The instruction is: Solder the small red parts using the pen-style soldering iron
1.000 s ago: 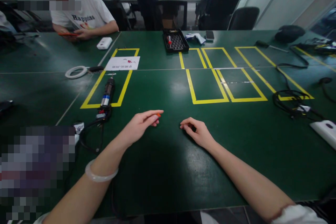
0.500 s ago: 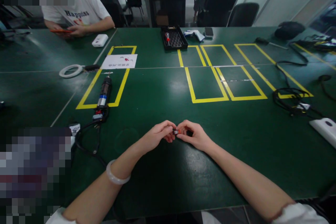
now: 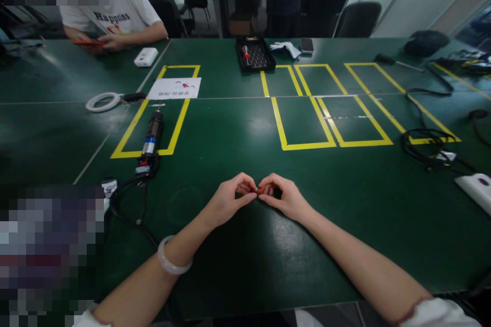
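Over the green table [image 3: 230,158], my left hand [image 3: 235,195] and my right hand [image 3: 283,195] meet at their fingertips. Between them is a small orange and dark part [image 3: 260,191], mostly covered by the fingers, so its kind cannot be made out. My right thumb and fingers pinch its orange end. At the other end, my left thumb and fingertips close on it. A pale bangle [image 3: 171,258] circles my left wrist.
An electric screwdriver [image 3: 152,135] with a black cable lies at left, beside a white paper card [image 3: 174,88]. A black tray [image 3: 256,55] holding a red-handled screwdriver stands at the back. Cables [image 3: 425,145] and a white device [image 3: 477,189] lie right. Across the table sits a person [image 3: 118,20].
My left fingers have shifted their grip on the small part, with the thumb now lower and straighter. My right hand has barely moved. In the background, a standing person has moved right.
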Motion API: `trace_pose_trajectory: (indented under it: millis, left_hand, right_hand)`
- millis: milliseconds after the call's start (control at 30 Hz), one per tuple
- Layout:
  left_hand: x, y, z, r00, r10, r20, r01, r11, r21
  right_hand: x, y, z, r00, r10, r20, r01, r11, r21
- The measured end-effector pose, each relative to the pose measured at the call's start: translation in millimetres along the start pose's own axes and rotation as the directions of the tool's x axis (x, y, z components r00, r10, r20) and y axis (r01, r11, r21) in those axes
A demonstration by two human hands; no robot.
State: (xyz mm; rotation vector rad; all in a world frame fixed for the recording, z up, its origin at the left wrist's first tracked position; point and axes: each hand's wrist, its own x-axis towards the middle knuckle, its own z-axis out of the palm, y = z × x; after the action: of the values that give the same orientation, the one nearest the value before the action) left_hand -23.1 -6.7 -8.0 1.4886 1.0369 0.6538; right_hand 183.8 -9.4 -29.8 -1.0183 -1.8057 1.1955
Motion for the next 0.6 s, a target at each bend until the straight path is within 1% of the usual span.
trace_pose_trajectory:
  millis: [67, 133, 300, 433, 600]
  left_hand:
    - [-0.2, -0.8, 0.3, 0.999, 0.027, -0.022, -0.026, 0.999, 0.021]
    - [-0.1, -1.0, 0.6, 0.999, 0.028, -0.025, -0.027, 1.0, 0.014]
    - [0.2, 0.0, 0.3, 0.999, 0.031, -0.021, -0.031, 0.999, 0.033]
    - [-0.3, 1.1, -0.8, 0.999, 0.051, -0.002, -0.051, 0.997, 0.06]
    - [-1.5, 2.9, -1.7, 0.997, 0.059, 0.046, -0.064, 0.989, 0.135]
  right_hand:
    - [-0.4, -1.3, -1.0, 0.999, -0.04, 0.001, 0.04, 0.999, -0.022]
    - [-0.8, -2.5, -1.5, 0.998, -0.066, 0.006, 0.067, 0.997, -0.042]
    - [-0.1, -2.7, -1.0, 0.999, -0.051, 0.001, 0.051, 0.997, -0.055]
    - [0.0, -1.7, -1.4, 0.998, -0.056, 0.009, 0.056, 0.995, -0.079]
    - [-0.5, -3.1, -2.6, 0.995, -0.086, 0.054, 0.093, 0.986, -0.141]
